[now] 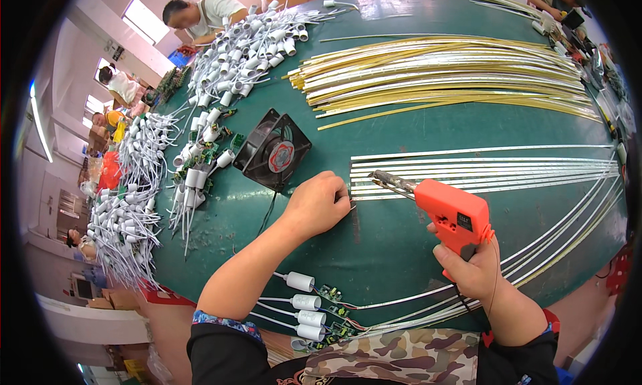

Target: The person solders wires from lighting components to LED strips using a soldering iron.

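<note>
In my right hand (475, 268) is a red soldering gun (451, 211), its grip wrapped by my fingers. The metal tip (394, 182) points left, over the left part of a row of thin white LED strips (481, 167) laid side by side. My left hand (319, 203) rests on the table at the left ends of those strips. Its fingers are curled together, and what they pinch, if anything, is too small to make out. Just beyond that hand stands a black square fan (274, 151) with a cable.
White lamp holders (300, 282) with green circuit boards (334, 311) lie by my body, wired to strips curving right. Heaps of white lamp holders (244, 50) fill the left side. Yellow-backed strips (441, 70) lie across the green table (414, 251). Other people (210, 17) sit around.
</note>
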Available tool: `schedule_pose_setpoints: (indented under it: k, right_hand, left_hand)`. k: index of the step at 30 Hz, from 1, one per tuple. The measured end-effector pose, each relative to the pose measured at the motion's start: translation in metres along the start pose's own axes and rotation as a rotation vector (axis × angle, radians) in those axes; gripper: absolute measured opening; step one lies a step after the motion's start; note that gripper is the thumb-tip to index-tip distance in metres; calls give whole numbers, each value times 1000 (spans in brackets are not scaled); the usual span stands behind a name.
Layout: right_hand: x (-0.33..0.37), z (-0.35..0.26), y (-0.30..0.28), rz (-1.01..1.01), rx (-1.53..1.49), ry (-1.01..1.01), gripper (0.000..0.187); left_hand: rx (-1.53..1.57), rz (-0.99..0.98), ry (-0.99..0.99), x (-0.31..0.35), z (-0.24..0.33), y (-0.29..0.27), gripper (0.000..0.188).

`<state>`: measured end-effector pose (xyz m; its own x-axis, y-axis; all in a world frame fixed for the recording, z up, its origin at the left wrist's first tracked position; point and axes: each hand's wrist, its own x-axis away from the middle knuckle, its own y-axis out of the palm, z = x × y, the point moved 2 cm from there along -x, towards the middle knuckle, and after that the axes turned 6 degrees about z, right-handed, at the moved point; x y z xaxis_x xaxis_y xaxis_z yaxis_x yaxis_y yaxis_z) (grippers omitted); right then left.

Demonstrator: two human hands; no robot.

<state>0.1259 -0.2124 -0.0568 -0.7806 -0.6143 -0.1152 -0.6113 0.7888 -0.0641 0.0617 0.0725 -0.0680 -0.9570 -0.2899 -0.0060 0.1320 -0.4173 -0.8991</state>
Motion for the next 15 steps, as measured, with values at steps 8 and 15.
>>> schedule_pose_setpoints:
  k: [8, 15]
  right_hand:
    - [1, -2, 0, -7, -38, 58, 44]
    - [1, -3, -2, -7, -50, 54, 46]
  left_hand:
    - [-7, -1, -4, 0, 0, -1, 13]
    - [-24, 39, 200, 10, 3, -12, 12]
